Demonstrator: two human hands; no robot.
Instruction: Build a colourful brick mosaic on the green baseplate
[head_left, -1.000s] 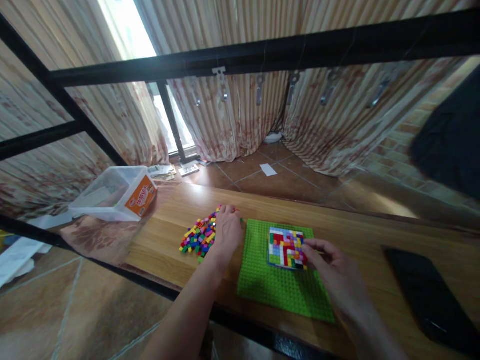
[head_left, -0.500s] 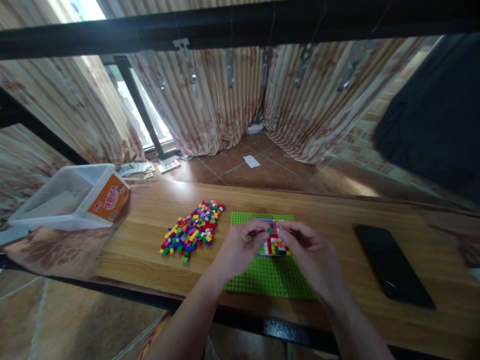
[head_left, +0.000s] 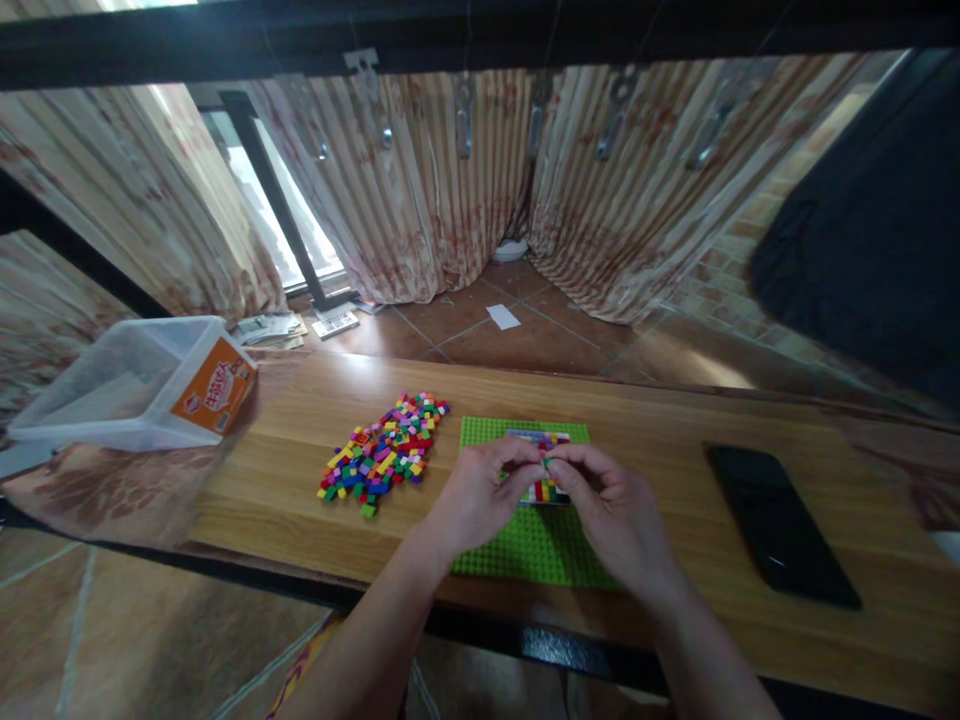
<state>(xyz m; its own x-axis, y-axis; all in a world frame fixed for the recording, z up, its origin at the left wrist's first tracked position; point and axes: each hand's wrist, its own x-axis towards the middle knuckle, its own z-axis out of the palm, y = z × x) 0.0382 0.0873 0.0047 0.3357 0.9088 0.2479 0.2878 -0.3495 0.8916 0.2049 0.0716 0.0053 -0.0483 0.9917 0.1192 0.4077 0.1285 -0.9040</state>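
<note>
Both hands meet over a green studded baseplate [head_left: 536, 555]. A small green brick [head_left: 547, 463] shows between their fingertips. My left hand [head_left: 478, 497] is closed, thumb and forefinger pinching at the brick's left side. My right hand [head_left: 619, 512] is closed too, its thumb and forefinger against the brick from the right. Beneath the fingers lies a patch of colourful bricks [head_left: 541, 493] on the baseplate, with red, white, yellow and purple pieces showing. The fingers hide much of this patch.
Left of the baseplate, a heap of loose coloured bricks [head_left: 386, 455] lies on the wooden table [head_left: 285, 480]. A black phone [head_left: 784, 525] rests at the right. A clear plastic bin [head_left: 135, 390] with an orange label stands far left. A dark bar [head_left: 480, 45] crosses overhead.
My right hand's fingertips have moved left to the green brick and now meet those of my left hand. The view has tilted down slightly.
</note>
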